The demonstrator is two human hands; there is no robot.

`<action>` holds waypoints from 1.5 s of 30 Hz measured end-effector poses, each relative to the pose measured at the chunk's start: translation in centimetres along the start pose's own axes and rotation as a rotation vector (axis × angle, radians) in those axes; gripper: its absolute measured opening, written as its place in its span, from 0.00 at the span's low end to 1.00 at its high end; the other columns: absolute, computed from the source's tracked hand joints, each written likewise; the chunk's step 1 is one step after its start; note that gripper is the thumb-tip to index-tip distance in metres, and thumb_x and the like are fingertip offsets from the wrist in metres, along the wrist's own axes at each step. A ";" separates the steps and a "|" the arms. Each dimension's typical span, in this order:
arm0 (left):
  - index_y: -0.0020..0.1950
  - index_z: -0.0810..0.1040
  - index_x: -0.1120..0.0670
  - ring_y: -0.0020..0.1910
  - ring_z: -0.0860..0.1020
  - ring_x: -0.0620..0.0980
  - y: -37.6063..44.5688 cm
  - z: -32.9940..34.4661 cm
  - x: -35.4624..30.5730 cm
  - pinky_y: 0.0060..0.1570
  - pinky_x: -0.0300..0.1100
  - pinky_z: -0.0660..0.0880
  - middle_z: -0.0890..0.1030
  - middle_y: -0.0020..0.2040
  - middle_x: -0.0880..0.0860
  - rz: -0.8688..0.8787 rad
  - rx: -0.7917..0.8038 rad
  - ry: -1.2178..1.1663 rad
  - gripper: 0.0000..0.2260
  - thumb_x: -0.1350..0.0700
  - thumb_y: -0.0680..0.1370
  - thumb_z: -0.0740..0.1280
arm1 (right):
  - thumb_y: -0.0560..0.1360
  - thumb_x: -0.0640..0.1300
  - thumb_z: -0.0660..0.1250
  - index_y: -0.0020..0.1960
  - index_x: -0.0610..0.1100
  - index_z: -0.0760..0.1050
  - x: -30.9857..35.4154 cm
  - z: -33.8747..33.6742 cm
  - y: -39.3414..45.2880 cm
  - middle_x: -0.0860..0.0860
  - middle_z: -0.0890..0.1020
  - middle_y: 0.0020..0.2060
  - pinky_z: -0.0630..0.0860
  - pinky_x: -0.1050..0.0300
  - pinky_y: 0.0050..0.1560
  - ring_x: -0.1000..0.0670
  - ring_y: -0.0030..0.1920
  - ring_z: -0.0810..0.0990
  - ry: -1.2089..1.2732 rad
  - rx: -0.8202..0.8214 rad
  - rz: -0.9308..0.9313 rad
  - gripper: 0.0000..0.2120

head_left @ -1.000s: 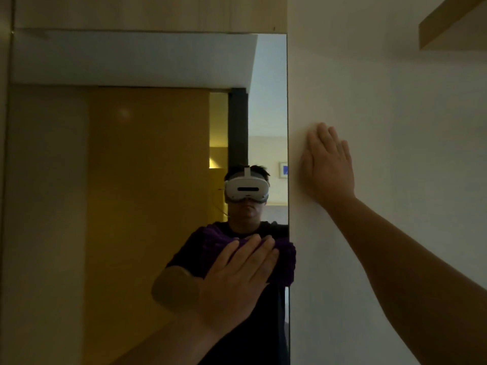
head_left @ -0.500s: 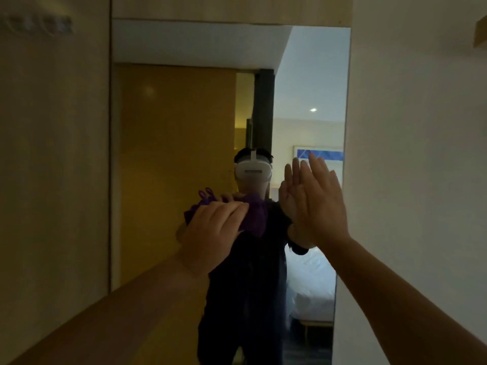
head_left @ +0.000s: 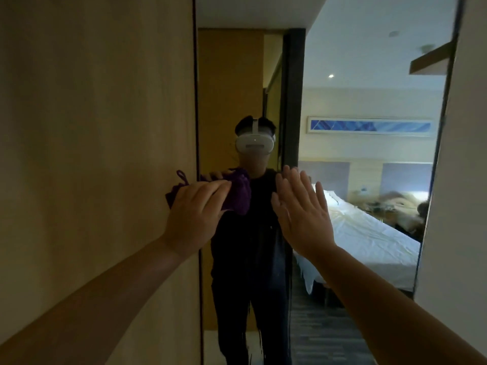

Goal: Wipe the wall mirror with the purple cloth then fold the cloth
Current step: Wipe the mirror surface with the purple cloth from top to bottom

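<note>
Wall mirror, purple cloth under left hand

Bare forearms, no sleeves; mirror reflection: white headset, dark clothing.

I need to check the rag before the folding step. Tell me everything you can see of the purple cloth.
The purple cloth is a dark violet, soft-looking fabric, bunched into a wad rather than spread flat. A thin loop or strand sticks up from its left end. The left hand presses it against the left edge of the mirror, with part of it over the wooden panel beside the glass. Fingers cover its middle. It is not folded. The right hand does not touch it.
</note>
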State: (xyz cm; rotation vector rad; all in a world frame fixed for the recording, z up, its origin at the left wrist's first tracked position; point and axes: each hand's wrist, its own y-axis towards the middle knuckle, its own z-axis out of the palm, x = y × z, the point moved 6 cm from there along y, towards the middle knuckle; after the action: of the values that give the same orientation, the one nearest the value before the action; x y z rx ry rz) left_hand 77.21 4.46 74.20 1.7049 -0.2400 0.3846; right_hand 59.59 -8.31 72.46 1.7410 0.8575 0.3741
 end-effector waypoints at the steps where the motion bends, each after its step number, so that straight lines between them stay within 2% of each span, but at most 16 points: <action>1: 0.67 0.74 0.60 0.54 0.80 0.59 0.0 0.1 0.4 0.52 0.53 0.74 0.81 0.59 0.58 0.001 -0.013 0.003 0.20 0.55 0.77 0.71 | 0.84 0.50 0.54 0.77 0.40 0.62 0.3 0.4 0.3 0.43 0.58 0.79 0.46 0.43 0.79 0.45 0.80 0.49 -0.027 -0.011 -0.030 0.25; 6: 0.68 0.72 0.59 0.55 0.79 0.58 1.1 1.1 1.8 0.53 0.54 0.74 0.80 0.60 0.57 0.008 -0.077 0.034 0.24 0.56 0.75 0.77 | 0.84 0.51 0.51 0.77 0.37 0.63 -0.4 2.5 0.8 0.40 0.60 0.78 0.50 0.36 0.77 0.40 0.79 0.52 -0.174 -0.002 -0.109 0.26; 12: 0.68 0.72 0.59 0.58 0.77 0.58 7.9 2.2 2.9 0.54 0.54 0.73 0.79 0.62 0.56 0.083 -0.169 0.076 0.22 0.54 0.77 0.74 | 0.84 0.52 0.53 0.76 0.37 0.64 -0.8 3.4 0.7 0.40 0.61 0.77 0.54 0.34 0.76 0.39 0.79 0.56 -0.196 -0.124 -0.146 0.26; 15: 0.71 0.71 0.58 0.64 0.75 0.58 12.0 3.4 3.8 0.59 0.54 0.71 0.77 0.67 0.57 0.091 -0.114 0.137 0.21 0.51 0.81 0.68 | 0.83 0.52 0.54 0.76 0.38 0.64 -0.9 3.4 0.6 0.40 0.61 0.77 0.55 0.34 0.75 0.40 0.79 0.56 -0.181 -0.143 -0.157 0.26; 18: 0.76 0.67 0.59 0.74 0.68 0.58 12.8 5.1 4.3 0.70 0.55 0.64 0.70 0.75 0.57 0.052 -0.005 0.148 0.24 0.50 0.83 0.63 | 0.83 0.52 0.54 0.76 0.37 0.65 -0.9 3.3 0.6 0.40 0.62 0.77 0.57 0.34 0.75 0.39 0.78 0.58 -0.178 -0.153 -0.163 0.27; 24: 0.78 0.62 0.59 0.78 0.60 0.56 3.4 7.3 1.1 0.77 0.52 0.52 0.63 0.79 0.58 0.051 0.037 0.101 0.26 0.46 0.84 0.58 | 0.83 0.52 0.55 0.75 0.37 0.65 -1.2 3.4 0.5 0.40 0.62 0.76 0.56 0.34 0.75 0.40 0.78 0.58 -0.164 -0.194 -0.181 0.26; 29: 0.80 0.55 0.59 0.79 0.59 0.58 -8.3 9.3 -2.8 0.76 0.56 0.58 0.61 0.80 0.58 0.075 0.098 0.099 0.29 0.46 0.84 0.60 | 0.83 0.51 0.56 0.77 0.38 0.62 -1.1 3.5 0.4 0.40 0.61 0.77 0.54 0.35 0.76 0.40 0.79 0.56 -0.149 -0.202 -0.181 0.26; 35: 0.81 0.53 0.58 0.79 0.58 0.57 -16.4 10.6 -6.1 0.77 0.56 0.54 0.57 0.81 0.57 0.113 0.131 0.094 0.36 0.49 0.80 0.67 | 0.83 0.51 0.57 0.77 0.39 0.59 -1.0 3.5 0.3 0.40 0.61 0.77 0.51 0.36 0.77 0.39 0.79 0.55 -0.149 -0.197 -0.184 0.27; 38: 0.81 0.57 0.57 0.79 0.60 0.56 -18.2 10.7 -6.9 0.77 0.55 0.56 0.59 0.81 0.56 0.136 0.148 0.097 0.33 0.53 0.79 0.66 | 0.83 0.50 0.56 0.77 0.39 0.59 -0.8 3.0 0.5 0.40 0.61 0.77 0.51 0.36 0.77 0.40 0.78 0.55 -0.122 -0.149 -0.158 0.26; 42: 0.80 0.61 0.54 0.78 0.62 0.54 -19.5 10.3 -7.5 0.75 0.52 0.60 0.63 0.79 0.52 0.124 0.199 0.033 0.24 0.57 0.83 0.59 | 0.83 0.47 0.59 0.77 0.38 0.62 -1.1 1.1 0.2 0.40 0.61 0.77 0.53 0.36 0.77 0.40 0.79 0.55 -0.033 -0.067 -0.115 0.25; 45: 0.76 0.67 0.54 0.73 0.69 0.53 -17.9 9.2 -7.1 0.69 0.51 0.67 0.67 0.77 0.51 0.075 0.198 -0.055 0.20 0.59 0.83 0.58 | 0.84 0.53 0.52 0.81 0.44 0.53 -4.2 -0.7 -0.8 0.45 0.52 0.80 0.47 0.39 0.78 0.44 0.80 0.48 -0.090 0.006 -0.037 0.28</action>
State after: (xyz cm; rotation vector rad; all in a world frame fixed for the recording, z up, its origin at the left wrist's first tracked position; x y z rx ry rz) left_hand 78.36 -1.99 53.84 1.9072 -0.3157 0.4283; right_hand 55.97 -10.68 72.63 1.7314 0.8255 0.2665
